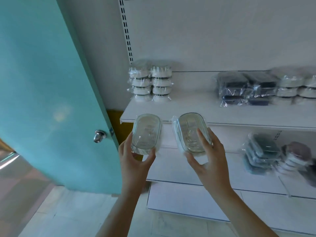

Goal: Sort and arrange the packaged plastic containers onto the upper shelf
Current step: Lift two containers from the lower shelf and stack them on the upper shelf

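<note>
Each hand grips one clear wrapped tub by its near end — left hand (135,161) on the left tub (146,133), right hand (207,156) on the right tub (191,132) — fingers curled round, lifted toward the upper shelf (196,112), probably for its bare middle.

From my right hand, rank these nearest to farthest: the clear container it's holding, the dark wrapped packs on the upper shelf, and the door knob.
1. Clear container, gripped in the right hand.
2. Dark wrapped packs, up and to its right on the upper shelf.
3. Door knob, far left, beyond the left hand.
</note>
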A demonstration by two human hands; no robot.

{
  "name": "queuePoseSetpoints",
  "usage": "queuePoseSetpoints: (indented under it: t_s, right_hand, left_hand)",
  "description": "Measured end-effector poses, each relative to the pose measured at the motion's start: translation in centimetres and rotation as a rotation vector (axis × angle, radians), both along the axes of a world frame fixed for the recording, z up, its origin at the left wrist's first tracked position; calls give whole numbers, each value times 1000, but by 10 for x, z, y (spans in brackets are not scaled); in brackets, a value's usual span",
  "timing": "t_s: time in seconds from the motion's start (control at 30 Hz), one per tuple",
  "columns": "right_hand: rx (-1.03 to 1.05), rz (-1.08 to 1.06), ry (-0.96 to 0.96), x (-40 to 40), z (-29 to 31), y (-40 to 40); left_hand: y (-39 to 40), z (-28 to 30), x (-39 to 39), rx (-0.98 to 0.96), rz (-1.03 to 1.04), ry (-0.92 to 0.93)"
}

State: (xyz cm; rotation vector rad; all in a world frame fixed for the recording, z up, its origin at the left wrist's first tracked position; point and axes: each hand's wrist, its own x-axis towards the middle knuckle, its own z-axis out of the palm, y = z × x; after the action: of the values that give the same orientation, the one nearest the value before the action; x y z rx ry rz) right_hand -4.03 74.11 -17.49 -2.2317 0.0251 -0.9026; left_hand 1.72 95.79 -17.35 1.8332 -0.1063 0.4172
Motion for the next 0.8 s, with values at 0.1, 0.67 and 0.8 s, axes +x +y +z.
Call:
queuePoseSetpoints:
  t_s: [0.1,0.67,0.8]
  right_hand:
    - [10,8,-38,40,19,9]
    - [37,-98,-224,305,136,-2]
    - [25,-186,-175,333,155,4]
  left_hand:
    - [6,18,36,-30,38,-44]
    - [-38,143,275,-35,142,-213]
    - [-47,162,302,-39,147,-186]
